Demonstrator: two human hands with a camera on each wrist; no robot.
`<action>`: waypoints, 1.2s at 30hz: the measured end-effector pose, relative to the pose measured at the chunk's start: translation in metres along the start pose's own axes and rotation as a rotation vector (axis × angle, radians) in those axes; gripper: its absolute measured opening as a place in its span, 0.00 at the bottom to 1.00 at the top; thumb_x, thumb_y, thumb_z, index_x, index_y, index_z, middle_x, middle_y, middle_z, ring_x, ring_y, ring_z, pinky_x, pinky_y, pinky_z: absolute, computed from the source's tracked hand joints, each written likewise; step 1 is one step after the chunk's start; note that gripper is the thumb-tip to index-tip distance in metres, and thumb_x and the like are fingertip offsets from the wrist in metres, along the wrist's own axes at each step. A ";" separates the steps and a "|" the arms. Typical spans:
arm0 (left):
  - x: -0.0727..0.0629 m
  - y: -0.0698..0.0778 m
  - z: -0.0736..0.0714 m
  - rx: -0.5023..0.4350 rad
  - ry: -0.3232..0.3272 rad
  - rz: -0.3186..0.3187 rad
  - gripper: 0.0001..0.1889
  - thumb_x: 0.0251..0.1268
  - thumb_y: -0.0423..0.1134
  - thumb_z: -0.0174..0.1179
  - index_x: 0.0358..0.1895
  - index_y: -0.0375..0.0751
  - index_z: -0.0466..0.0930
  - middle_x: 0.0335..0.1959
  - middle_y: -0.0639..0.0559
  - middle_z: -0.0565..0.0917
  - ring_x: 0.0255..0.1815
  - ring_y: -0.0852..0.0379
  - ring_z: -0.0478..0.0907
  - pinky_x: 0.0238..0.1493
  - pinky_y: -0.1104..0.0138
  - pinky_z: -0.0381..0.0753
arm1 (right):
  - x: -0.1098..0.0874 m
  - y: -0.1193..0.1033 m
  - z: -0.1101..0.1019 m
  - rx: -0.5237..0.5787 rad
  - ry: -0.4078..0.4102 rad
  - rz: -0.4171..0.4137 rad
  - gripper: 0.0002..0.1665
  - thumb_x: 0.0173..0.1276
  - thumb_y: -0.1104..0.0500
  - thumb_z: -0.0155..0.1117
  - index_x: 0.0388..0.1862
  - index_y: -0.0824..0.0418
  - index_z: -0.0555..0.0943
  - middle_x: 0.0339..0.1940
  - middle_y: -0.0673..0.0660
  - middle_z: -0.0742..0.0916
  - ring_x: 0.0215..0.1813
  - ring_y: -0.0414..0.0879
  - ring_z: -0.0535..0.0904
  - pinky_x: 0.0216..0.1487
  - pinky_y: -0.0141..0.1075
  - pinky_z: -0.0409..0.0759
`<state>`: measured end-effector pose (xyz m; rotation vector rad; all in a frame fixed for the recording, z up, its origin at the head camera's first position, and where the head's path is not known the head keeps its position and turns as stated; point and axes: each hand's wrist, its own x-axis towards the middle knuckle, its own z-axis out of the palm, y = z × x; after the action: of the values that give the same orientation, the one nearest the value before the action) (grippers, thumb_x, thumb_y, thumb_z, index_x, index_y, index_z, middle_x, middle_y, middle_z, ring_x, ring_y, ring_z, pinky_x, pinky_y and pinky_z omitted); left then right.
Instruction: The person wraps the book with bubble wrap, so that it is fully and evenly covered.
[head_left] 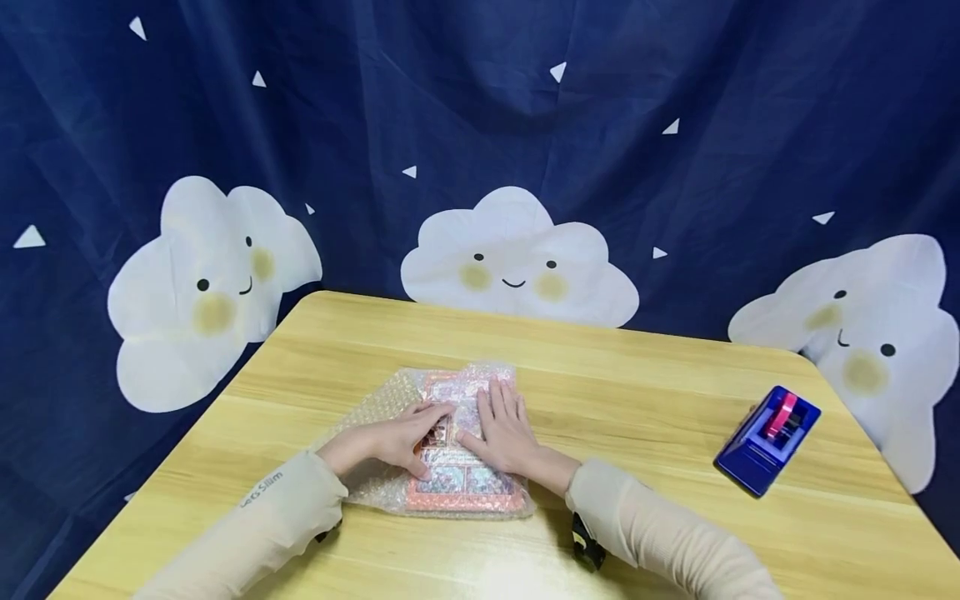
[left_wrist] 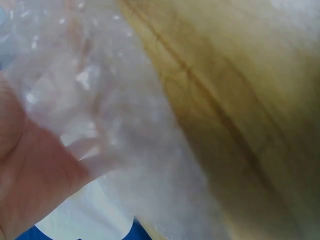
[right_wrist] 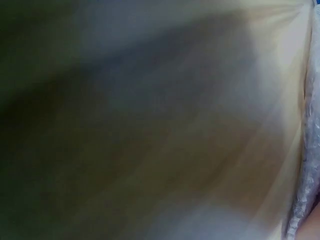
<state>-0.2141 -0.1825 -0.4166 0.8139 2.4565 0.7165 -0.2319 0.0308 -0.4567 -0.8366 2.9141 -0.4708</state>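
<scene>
A flat, rectangular item (head_left: 465,502) with an orange-red border and printed pictures lies at the table's middle, partly covered by clear bubble wrap (head_left: 386,398). The wrap spreads out past its left side. My left hand (head_left: 397,436) rests over the left part, thumb apart from the fingers. On the right part my right hand (head_left: 510,437) lies flat, fingers stretched away from me, pressing the wrap. The left wrist view shows part of the left hand (left_wrist: 35,165) against blurred bubble wrap (left_wrist: 125,130). Sleeve fabric (right_wrist: 175,125) fills most of the right wrist view, hiding the right fingers.
A blue tape dispenser (head_left: 757,462) with a red roll (head_left: 782,415) stands at the right of the wooden table (head_left: 615,375). Behind the table's far edge hangs a dark blue curtain (head_left: 480,108) with smiling white clouds.
</scene>
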 end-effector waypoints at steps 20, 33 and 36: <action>-0.015 -0.011 -0.010 -0.029 0.119 0.105 0.47 0.54 0.46 0.64 0.70 0.30 0.43 0.70 0.28 0.45 0.69 0.30 0.41 0.63 0.37 0.42 | 0.006 -0.003 -0.007 -0.027 -0.037 -0.014 0.50 0.65 0.32 0.39 0.71 0.68 0.48 0.72 0.68 0.43 0.73 0.61 0.35 0.69 0.55 0.38; -0.070 -0.027 -0.023 -0.054 0.213 -0.307 0.45 0.61 0.50 0.57 0.68 0.25 0.41 0.65 0.19 0.48 0.64 0.21 0.41 0.58 0.32 0.42 | 0.004 -0.002 -0.007 -0.015 -0.043 -0.014 0.50 0.65 0.33 0.40 0.71 0.69 0.47 0.72 0.69 0.43 0.72 0.62 0.35 0.69 0.54 0.37; -0.077 -0.030 -0.022 -0.117 0.231 -0.272 0.44 0.61 0.48 0.56 0.66 0.18 0.43 0.63 0.18 0.51 0.63 0.22 0.46 0.60 0.36 0.48 | 0.003 -0.001 -0.006 -0.015 -0.050 -0.012 0.50 0.66 0.33 0.39 0.71 0.69 0.47 0.72 0.69 0.43 0.72 0.62 0.35 0.69 0.55 0.37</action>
<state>-0.1827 -0.2596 -0.3988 0.3586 2.6285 0.8814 -0.2349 0.0297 -0.4501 -0.8554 2.8724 -0.4233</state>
